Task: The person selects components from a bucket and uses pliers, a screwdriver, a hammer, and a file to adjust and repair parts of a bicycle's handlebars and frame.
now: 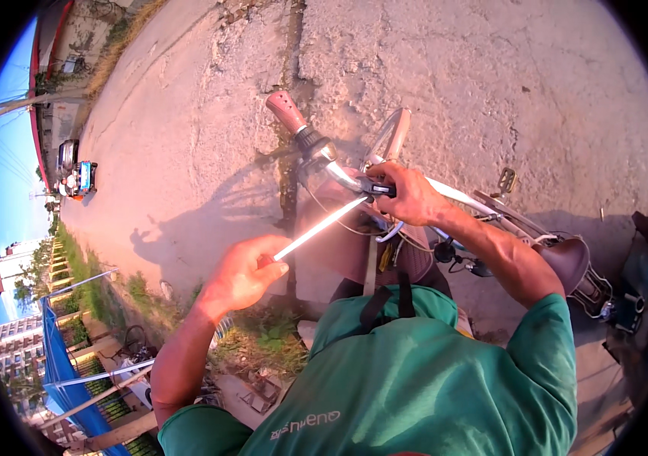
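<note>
A bicycle stands in front of me, with a pink grip (287, 112) on its silver handlebar (344, 177), a pink basket (322, 255) below, a pink saddle (569, 266) at the right and a pedal (506, 181). My left hand (246, 275) pinches the lower end of a long, bright white strip (319, 226), whose upper end meets a small black fitting (377, 188) on the handlebar. My right hand (408, 194) has its fingers closed around that black fitting. Cables loop below the handlebar.
Cracked concrete road (484, 83) surrounds the bicycle. Vehicles (77, 178) are far left near a wall. Grass (88, 281), a blue tarp (73, 380), poles and metal pieces lie along the lower left edge. Dark objects (628, 311) stand at the far right behind the saddle.
</note>
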The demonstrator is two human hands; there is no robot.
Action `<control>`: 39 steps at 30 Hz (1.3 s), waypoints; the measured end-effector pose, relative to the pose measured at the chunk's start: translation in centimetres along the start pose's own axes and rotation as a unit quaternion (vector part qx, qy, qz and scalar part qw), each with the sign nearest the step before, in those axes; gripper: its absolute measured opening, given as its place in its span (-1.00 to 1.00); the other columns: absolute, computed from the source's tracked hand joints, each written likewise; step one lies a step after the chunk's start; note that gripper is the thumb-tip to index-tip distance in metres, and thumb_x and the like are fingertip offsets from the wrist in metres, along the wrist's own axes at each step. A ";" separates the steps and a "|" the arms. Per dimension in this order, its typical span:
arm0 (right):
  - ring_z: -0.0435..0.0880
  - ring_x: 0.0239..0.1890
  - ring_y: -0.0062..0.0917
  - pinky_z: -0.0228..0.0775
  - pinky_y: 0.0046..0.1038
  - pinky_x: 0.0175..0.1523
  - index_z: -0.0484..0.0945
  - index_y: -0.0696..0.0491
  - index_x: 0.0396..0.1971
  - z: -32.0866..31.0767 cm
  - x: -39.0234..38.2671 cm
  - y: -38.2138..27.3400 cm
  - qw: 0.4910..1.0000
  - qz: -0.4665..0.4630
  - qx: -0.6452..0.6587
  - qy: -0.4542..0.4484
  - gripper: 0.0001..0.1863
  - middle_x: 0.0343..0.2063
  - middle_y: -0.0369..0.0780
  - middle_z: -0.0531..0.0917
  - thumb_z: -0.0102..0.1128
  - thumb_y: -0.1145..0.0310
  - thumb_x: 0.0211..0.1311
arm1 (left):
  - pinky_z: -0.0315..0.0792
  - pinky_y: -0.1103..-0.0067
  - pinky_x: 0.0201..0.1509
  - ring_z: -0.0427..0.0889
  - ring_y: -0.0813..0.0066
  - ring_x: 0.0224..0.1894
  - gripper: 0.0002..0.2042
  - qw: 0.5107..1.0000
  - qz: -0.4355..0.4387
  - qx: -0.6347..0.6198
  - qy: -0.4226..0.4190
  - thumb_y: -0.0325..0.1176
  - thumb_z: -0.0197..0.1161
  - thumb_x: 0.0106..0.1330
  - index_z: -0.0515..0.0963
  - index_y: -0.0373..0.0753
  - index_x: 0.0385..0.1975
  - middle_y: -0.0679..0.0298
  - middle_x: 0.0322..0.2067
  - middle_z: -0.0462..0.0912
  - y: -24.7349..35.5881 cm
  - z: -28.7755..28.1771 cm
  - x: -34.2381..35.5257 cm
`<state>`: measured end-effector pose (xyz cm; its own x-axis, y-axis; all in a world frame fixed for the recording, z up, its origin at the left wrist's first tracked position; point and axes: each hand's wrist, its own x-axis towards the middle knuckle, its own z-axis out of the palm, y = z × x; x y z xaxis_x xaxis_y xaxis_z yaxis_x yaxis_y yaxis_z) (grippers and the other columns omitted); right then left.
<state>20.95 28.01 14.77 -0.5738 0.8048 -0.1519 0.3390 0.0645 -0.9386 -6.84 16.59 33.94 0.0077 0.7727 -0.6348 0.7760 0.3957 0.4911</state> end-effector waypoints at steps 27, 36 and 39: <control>0.76 -0.06 -0.09 0.58 -0.17 0.08 0.58 0.15 0.18 0.4 -0.9 1.1 0.997 -0.068 -0.017 0.010 -0.51 -0.14 0.05 0.75 0.25 0.39 0.22 | 0.56 0.47 -0.08 0.66 0.53 -0.25 -0.69 0.989 0.005 0.148 -0.018 -0.47 0.39 0.33 0.67 -0.25 0.06 0.25 -0.33 0.73 4.6 -2.7 1.5; 0.69 0.04 -0.16 0.53 -0.22 0.16 0.63 0.16 0.12 -1.0 0.6 0.6 0.994 -0.092 -0.059 -0.030 -0.54 -0.09 0.00 0.72 0.27 0.39 0.20 | 0.57 0.48 -0.02 0.67 0.52 -0.17 -0.68 1.000 0.004 0.010 0.007 -0.48 0.37 0.34 0.65 -0.27 0.09 0.27 -0.18 0.74 -0.2 -0.1 0.8; 0.61 0.14 -0.14 0.47 -0.23 0.25 0.65 0.16 0.09 -0.6 1.0 1.5 0.989 -0.135 -0.066 -0.007 -0.56 -0.05 0.02 0.68 0.28 0.38 0.18 | 0.59 0.46 0.07 0.72 0.47 -0.06 -0.67 0.999 -0.007 -0.034 0.009 -0.48 0.35 0.36 0.64 -0.27 0.12 0.23 -0.08 0.76 -2.5 1.0 0.6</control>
<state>21.35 29.31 13.42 -0.6672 0.7390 0.0932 0.2655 0.3529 -0.8972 -8.13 15.56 31.70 -0.0148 0.7758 -0.6308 0.7317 0.4383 0.5220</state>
